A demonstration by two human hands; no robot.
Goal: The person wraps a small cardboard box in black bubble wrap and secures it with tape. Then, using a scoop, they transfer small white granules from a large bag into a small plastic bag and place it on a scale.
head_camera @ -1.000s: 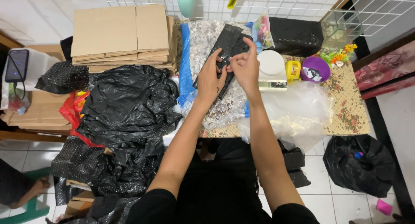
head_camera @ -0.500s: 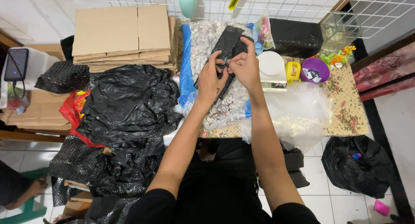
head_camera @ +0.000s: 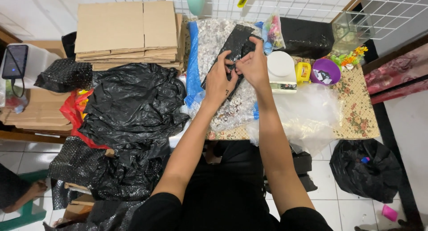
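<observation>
**Both hands working a black padded pouch above a bag of small pieces**

Compared with the earlier frames, both hands sit slightly lower on the pouch and the fingertips are closer together; the surroundings are unchanged. The left hand (head_camera: 219,81) and right hand (head_camera: 255,67) pinch the lower middle of a black pouch (head_camera: 235,43), fingers curled and gripping its surface. The pouch lies at upper centre of the frame, slanted, resting on a clear bag of small pale pieces (head_camera: 209,48). It appears flat, dark, faintly textured like bubble wrap; judged light, soft and pliable, best held by its edges. A white scale (head_camera: 281,70) stands just right of the hands; crumpled black plastic bags (head_camera: 129,110) fill the left.
</observation>
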